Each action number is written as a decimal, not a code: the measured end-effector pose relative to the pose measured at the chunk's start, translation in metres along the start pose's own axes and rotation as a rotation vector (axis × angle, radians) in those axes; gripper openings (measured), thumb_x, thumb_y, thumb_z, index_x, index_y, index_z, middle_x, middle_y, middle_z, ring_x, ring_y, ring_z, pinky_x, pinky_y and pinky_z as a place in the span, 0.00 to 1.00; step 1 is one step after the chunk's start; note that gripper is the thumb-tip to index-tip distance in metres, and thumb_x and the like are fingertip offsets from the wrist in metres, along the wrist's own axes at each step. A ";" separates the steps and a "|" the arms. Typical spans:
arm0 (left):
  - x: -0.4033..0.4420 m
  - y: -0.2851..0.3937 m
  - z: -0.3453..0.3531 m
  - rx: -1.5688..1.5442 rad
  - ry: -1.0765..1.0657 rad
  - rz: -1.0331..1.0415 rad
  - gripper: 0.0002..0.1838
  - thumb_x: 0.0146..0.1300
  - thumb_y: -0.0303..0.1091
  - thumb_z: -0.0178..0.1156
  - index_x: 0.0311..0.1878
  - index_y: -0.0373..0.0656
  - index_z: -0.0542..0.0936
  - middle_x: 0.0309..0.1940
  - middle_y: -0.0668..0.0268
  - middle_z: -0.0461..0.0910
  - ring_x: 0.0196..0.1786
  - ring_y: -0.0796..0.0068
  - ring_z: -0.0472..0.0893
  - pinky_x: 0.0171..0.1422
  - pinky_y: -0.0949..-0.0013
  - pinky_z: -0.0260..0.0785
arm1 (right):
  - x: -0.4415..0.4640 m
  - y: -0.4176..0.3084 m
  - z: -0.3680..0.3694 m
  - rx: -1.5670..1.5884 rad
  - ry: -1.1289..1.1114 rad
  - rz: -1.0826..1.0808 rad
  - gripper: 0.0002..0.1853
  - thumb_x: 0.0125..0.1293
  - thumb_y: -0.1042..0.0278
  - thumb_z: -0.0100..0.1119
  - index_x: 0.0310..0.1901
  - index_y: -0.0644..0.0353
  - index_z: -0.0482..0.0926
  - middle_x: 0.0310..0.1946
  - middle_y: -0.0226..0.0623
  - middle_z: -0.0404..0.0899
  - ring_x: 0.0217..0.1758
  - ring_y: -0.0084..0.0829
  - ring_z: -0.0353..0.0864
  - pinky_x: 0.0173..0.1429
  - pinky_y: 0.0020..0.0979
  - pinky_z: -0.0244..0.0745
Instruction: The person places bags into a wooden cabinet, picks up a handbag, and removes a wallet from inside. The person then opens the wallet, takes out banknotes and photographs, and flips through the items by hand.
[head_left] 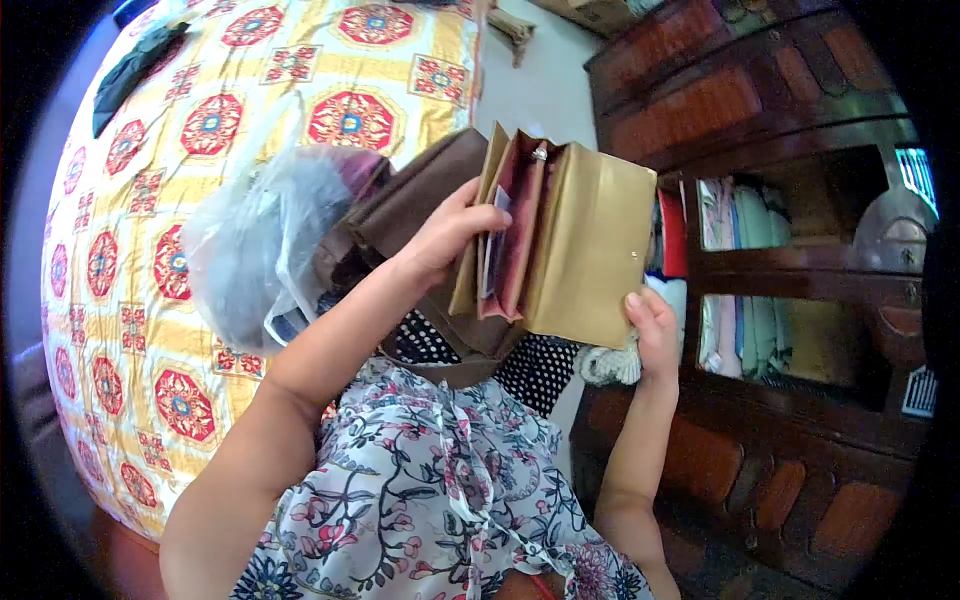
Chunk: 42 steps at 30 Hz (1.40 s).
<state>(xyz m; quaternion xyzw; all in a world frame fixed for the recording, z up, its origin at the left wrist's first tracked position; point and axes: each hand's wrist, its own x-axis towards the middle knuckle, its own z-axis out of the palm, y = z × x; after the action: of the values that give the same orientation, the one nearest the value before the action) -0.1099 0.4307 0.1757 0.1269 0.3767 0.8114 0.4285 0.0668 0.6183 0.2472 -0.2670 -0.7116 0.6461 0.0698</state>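
Observation:
A gold wallet point(592, 240) is spread open in front of me, its reddish inner compartments facing up, with a light card or paper in one of them. My left hand point(452, 230) is closed on the wallet's left side, the thumb over the inner edge near the card. On the other side, my right hand point(652, 322) pinches the lower right corner of the gold flap. Behind and left of the wallet lies a brown bag point(420, 190), over my lap and against the bed. A clear plastic bag point(255, 240) with dark contents sits beside it.
The bed, under a yellow and red patterned cover point(210, 125), fills the left. A dark garment point(135, 75) lies at its far corner. On the right stands a dark wooden cabinet point(800, 270) with folded cloths inside. Pale floor point(550, 90) shows between them.

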 end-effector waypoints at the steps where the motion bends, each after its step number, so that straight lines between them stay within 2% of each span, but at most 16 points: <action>1: -0.005 0.014 -0.004 0.033 0.056 0.015 0.27 0.48 0.33 0.55 0.54 0.37 0.63 0.41 0.64 0.71 0.42 0.77 0.72 0.49 0.73 0.65 | 0.005 0.000 0.000 -0.030 -0.062 -0.012 0.15 0.60 0.64 0.49 0.41 0.69 0.73 0.28 0.37 0.77 0.30 0.23 0.75 0.36 0.23 0.70; 3: -0.023 0.047 -0.010 0.068 0.196 0.033 0.25 0.50 0.32 0.53 0.54 0.38 0.64 0.39 0.63 0.72 0.41 0.77 0.72 0.46 0.71 0.67 | 0.014 -0.006 0.010 0.049 -0.072 0.039 0.16 0.62 0.61 0.47 0.40 0.68 0.73 0.21 0.38 0.75 0.26 0.25 0.74 0.32 0.24 0.70; 8: -0.079 0.115 -0.047 0.344 0.496 0.309 0.26 0.49 0.35 0.55 0.53 0.39 0.64 0.39 0.62 0.72 0.37 0.74 0.73 0.42 0.70 0.69 | 0.053 -0.014 0.039 0.297 0.032 -0.064 0.15 0.59 0.66 0.47 0.43 0.67 0.71 0.34 0.40 0.75 0.36 0.27 0.75 0.42 0.26 0.71; 13: -0.128 0.166 -0.053 0.168 0.630 0.387 0.22 0.53 0.42 0.53 0.45 0.33 0.70 0.32 0.56 0.77 0.30 0.67 0.79 0.35 0.68 0.75 | 0.084 -0.031 0.085 0.400 -0.113 -0.277 0.12 0.55 0.76 0.51 0.42 0.67 0.71 0.36 0.35 0.74 0.39 0.26 0.74 0.47 0.26 0.69; 18: -0.121 0.131 -0.046 -0.029 0.618 0.366 0.20 0.53 0.38 0.52 0.46 0.34 0.69 0.35 0.57 0.77 0.34 0.67 0.79 0.40 0.68 0.74 | 0.084 0.038 0.133 -0.676 -0.198 -0.986 0.16 0.45 0.70 0.57 0.40 0.61 0.73 0.41 0.41 0.73 0.47 0.43 0.69 0.52 0.40 0.65; 20: -0.102 0.111 -0.020 -0.012 0.668 0.193 0.18 0.53 0.37 0.54 0.44 0.37 0.71 0.33 0.59 0.77 0.36 0.69 0.78 0.40 0.67 0.73 | 0.071 0.112 0.136 -0.807 -0.629 -0.706 0.18 0.46 0.66 0.57 0.42 0.56 0.73 0.49 0.42 0.69 0.54 0.46 0.65 0.55 0.43 0.63; 24: -0.054 0.047 -0.030 -0.227 0.110 0.147 0.15 0.59 0.35 0.49 0.49 0.40 0.69 0.38 0.62 0.75 0.37 0.74 0.77 0.39 0.71 0.73 | 0.034 0.062 0.109 -0.850 -0.519 -0.712 0.13 0.48 0.72 0.54 0.39 0.60 0.75 0.46 0.42 0.71 0.51 0.43 0.69 0.51 0.39 0.67; 26: -0.050 0.021 -0.024 -0.424 0.252 -0.059 0.16 0.63 0.36 0.44 0.53 0.42 0.67 0.40 0.63 0.75 0.38 0.75 0.78 0.40 0.70 0.74 | 0.026 0.028 0.074 -0.915 -0.245 -0.768 0.10 0.50 0.75 0.53 0.36 0.62 0.75 0.38 0.42 0.75 0.42 0.41 0.75 0.47 0.34 0.70; 29: -0.023 -0.015 -0.035 -0.612 0.067 -0.079 0.17 0.66 0.38 0.40 0.54 0.43 0.66 0.40 0.64 0.74 0.40 0.73 0.77 0.40 0.69 0.74 | 0.000 -0.037 0.057 -0.551 0.103 -0.656 0.06 0.52 0.78 0.52 0.33 0.65 0.75 0.31 0.43 0.76 0.35 0.41 0.76 0.41 0.31 0.72; 30: -0.017 -0.027 -0.039 -0.402 0.115 -0.022 0.23 0.60 0.39 0.51 0.57 0.42 0.63 0.44 0.60 0.71 0.45 0.66 0.75 0.47 0.64 0.71 | -0.008 -0.049 0.057 -0.447 0.153 -0.703 0.06 0.52 0.79 0.52 0.33 0.65 0.75 0.31 0.43 0.76 0.34 0.40 0.76 0.40 0.31 0.72; 31: -0.017 -0.022 -0.014 0.322 0.377 0.174 0.28 0.54 0.39 0.56 0.58 0.43 0.61 0.45 0.57 0.69 0.48 0.63 0.72 0.50 0.62 0.67 | -0.011 -0.060 0.064 -0.543 0.068 -0.889 0.07 0.51 0.78 0.53 0.34 0.65 0.75 0.31 0.43 0.76 0.34 0.40 0.76 0.40 0.33 0.72; 33: -0.009 -0.029 0.001 1.196 0.557 0.424 0.45 0.37 0.39 0.68 0.61 0.45 0.58 0.48 0.52 0.63 0.53 0.54 0.64 0.56 0.59 0.58 | -0.010 -0.070 0.085 -0.787 -0.236 -1.157 0.09 0.49 0.74 0.56 0.35 0.61 0.75 0.35 0.40 0.75 0.39 0.39 0.75 0.43 0.35 0.70; 36: -0.008 -0.029 0.008 1.421 0.506 0.496 0.44 0.37 0.39 0.67 0.61 0.46 0.59 0.48 0.51 0.64 0.52 0.54 0.65 0.56 0.61 0.59 | 0.007 -0.042 0.110 -0.902 -0.240 -1.253 0.06 0.51 0.66 0.55 0.30 0.58 0.74 0.29 0.35 0.74 0.35 0.35 0.74 0.44 0.36 0.65; 38: -0.007 -0.025 0.001 1.103 0.416 0.358 0.41 0.40 0.36 0.64 0.61 0.45 0.59 0.46 0.54 0.67 0.50 0.61 0.68 0.55 0.64 0.61 | 0.022 -0.025 0.091 -1.029 -0.184 -1.072 0.06 0.52 0.65 0.54 0.26 0.57 0.72 0.24 0.33 0.72 0.30 0.34 0.72 0.39 0.36 0.64; 39: -0.010 -0.016 -0.001 0.633 0.316 0.099 0.37 0.43 0.34 0.61 0.60 0.41 0.60 0.44 0.58 0.70 0.47 0.69 0.71 0.53 0.69 0.64 | 0.027 -0.020 0.081 -1.109 -0.102 -0.934 0.06 0.53 0.64 0.54 0.25 0.56 0.72 0.22 0.33 0.72 0.29 0.34 0.71 0.36 0.35 0.62; 42: -0.015 -0.015 -0.008 0.028 0.157 -0.015 0.30 0.49 0.31 0.55 0.58 0.37 0.62 0.43 0.63 0.72 0.43 0.75 0.73 0.50 0.72 0.66 | 0.045 -0.003 0.066 -0.954 -0.024 -0.647 0.06 0.53 0.66 0.54 0.28 0.59 0.72 0.24 0.37 0.73 0.32 0.38 0.73 0.37 0.37 0.67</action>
<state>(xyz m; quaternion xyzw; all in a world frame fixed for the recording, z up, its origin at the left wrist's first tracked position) -0.0964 0.4204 0.1616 0.0659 0.4212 0.8103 0.4020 -0.0014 0.5816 0.2284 -0.0306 -0.9705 0.2024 0.1277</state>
